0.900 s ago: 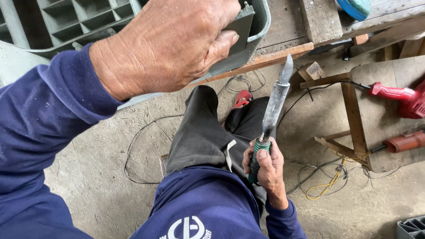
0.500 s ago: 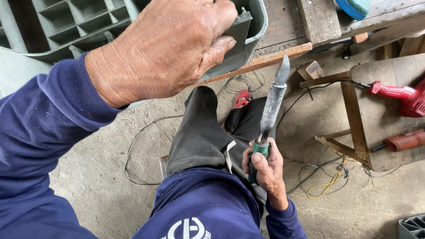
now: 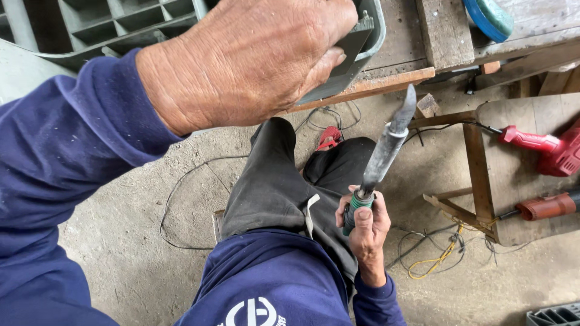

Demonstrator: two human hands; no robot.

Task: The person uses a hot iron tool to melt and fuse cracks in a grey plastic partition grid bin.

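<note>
My left hand [image 3: 248,60] fills the upper middle of the head view, its fingers closed on the edge of a grey plastic crate [image 3: 350,48] with a grid of compartments. Lower down, over my lap, my right hand [image 3: 365,232] grips the green handle of a long grey metal tool [image 3: 383,154], a worn blade or iron. The tool points up toward the wooden bench edge [image 3: 374,86] and touches nothing. Both sleeves are dark blue.
A red power tool [image 3: 544,151] and a second reddish tool [image 3: 547,206] lie on a low wooden stand [image 3: 513,181] at the right. Loose black and yellow wires [image 3: 438,256] trail across the concrete floor. A blue-green object [image 3: 489,17] rests on the bench top.
My left hand has shifted slightly right along the crate's edge. The right hand and its tool have barely moved.
</note>
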